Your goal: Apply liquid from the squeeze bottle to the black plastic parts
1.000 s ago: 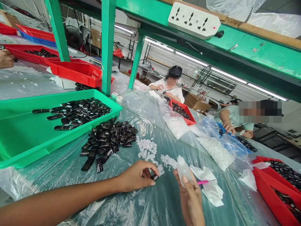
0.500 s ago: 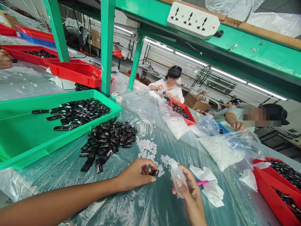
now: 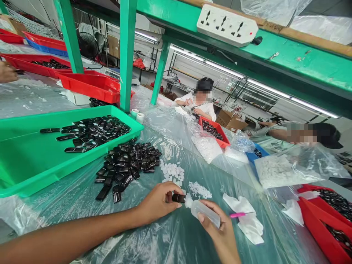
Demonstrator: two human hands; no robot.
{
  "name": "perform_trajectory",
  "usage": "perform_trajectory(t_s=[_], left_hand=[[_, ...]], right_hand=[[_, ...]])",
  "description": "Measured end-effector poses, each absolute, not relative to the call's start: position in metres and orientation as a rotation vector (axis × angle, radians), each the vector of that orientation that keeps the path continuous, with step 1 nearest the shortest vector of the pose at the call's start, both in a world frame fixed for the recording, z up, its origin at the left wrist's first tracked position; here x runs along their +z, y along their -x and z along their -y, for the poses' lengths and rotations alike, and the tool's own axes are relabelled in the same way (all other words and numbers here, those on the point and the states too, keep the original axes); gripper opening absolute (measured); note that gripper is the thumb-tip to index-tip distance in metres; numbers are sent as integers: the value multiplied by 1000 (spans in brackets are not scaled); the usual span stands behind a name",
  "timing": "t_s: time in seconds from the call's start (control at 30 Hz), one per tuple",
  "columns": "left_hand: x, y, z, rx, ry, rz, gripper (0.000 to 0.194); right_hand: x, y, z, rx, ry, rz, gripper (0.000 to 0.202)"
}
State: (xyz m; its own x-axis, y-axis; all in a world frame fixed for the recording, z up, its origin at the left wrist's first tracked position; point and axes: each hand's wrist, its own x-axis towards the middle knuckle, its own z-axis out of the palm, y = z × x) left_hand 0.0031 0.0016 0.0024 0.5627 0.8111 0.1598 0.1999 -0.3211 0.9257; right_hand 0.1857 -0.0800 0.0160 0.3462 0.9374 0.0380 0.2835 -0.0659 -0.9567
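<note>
My left hand [image 3: 161, 200] pinches a small glossy black plastic piece [image 3: 178, 198] between thumb and fingers. In my right hand [image 3: 217, 223] is a translucent squeeze bottle [image 3: 205, 213], tilted so its nozzle meets the end of the black piece or lies right beside it; exact contact I cannot tell. Just beyond my hands lie a patch of flat white pieces [image 3: 172, 171] and a patch of tiny white bits [image 3: 200, 190]. A heap of similar black pieces [image 3: 129, 161] sits left of these on the plastic-covered table [image 3: 132, 242].
A green tray [image 3: 35, 181] holding several black pieces stands at left. To the right are a white cloth [image 3: 254, 227] with a pink-handled tool [image 3: 238, 215], and red trays [image 3: 316, 223]. Green posts [image 3: 128, 55] and a shelf beam carrying a power strip [image 3: 227, 25] rise ahead. Co-workers sit across the table.
My right hand has tipped the bottle over leftward, bringing its nozzle to the black piece. My left hand has turned the piece slightly. At right, a co-worker's clear bag has shifted.
</note>
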Motion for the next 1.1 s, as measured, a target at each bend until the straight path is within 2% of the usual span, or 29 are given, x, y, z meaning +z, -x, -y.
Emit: perform_trajectory(t_s=[0.53,1.1], left_hand=[[-2,-2,-3,799,-1944,-840,17],[-3,-5,-6,718,-1613,-713,26]], right_hand=[[14,-184,79,750,1600,1180,36],[12,-192,76,856,1489,966,46]])
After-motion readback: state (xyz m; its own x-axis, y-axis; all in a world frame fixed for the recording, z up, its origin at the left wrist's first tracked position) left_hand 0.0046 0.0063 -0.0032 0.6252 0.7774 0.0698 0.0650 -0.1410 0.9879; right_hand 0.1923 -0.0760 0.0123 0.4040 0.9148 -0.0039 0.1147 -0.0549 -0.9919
